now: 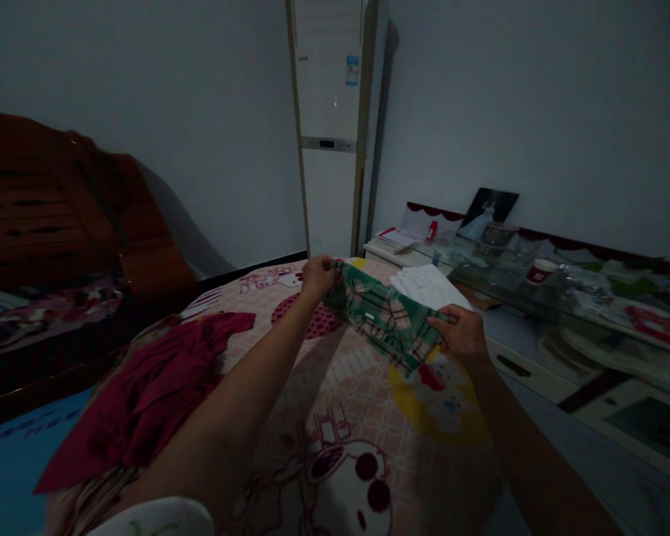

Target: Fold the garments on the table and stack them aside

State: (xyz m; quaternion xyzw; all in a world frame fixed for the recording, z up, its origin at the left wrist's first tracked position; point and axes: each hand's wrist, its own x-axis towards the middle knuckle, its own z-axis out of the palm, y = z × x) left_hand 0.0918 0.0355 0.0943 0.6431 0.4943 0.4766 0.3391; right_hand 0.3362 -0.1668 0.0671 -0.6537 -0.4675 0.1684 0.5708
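Observation:
A green plaid shirt (388, 313), folded into a narrow strip with part of its collar showing, is stretched between my two hands above the patterned bedspread (346, 402). My left hand (318, 277) pinches its far left end, and my right hand (462, 331) pinches the right end. The lower edge of the cloth is a little blurred and hangs over the bedspread; I cannot tell whether it touches. Just behind the shirt lies a folded white cloth (431, 284). To the left of my left forearm is a crumpled dark red garment (161, 380).
A wooden bench (50, 201) stands at left. A tall white air conditioner (330, 193) fills the corner. Along the right wall runs a low glass-topped cabinet (508, 298) with a paper cup (540, 272), a picture (487, 214), papers and plastic bags.

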